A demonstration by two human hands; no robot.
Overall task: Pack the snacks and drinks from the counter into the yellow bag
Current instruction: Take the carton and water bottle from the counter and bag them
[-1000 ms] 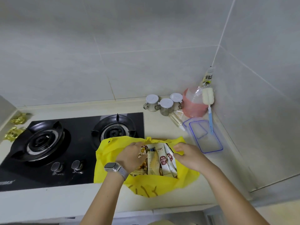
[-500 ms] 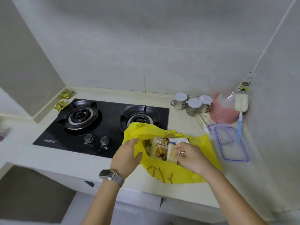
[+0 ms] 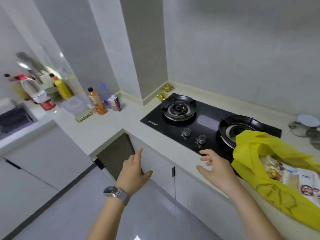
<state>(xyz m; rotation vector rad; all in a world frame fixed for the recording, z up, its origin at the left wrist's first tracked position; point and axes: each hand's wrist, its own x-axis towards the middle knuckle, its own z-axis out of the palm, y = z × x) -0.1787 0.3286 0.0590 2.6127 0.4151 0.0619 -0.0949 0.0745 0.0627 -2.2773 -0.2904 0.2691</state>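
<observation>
While both hands hang in the air holding nothing, the yellow bag (image 3: 270,163) lies open on the counter (image 3: 121,125) at the right, its far edge draped over the near burner of the black 2-burner gas stove (image 3: 204,122). Inside the bag show at least 3 snack packets (image 3: 287,175), pale wrappers with printed pictures; more may be hidden by the folds. The left hand (image 3: 134,174), a watch (image 3: 116,193) on its wrist, has its fingers loosely spread in front of the cabinet doors. The right hand (image 3: 216,168), fingers relaxed and apart, is just beside the bag's left edge without touching it. Across the corner on the far counter stand 1 orange drink bottle (image 3: 97,103), 1 clear bottle with a blue cap (image 3: 104,94), 1 small carton (image 3: 116,103) and 1 flat row of small packets (image 3: 84,116). Farther left, blurred, are a clear lidded box (image 3: 73,104) and several bottles.
</observation>
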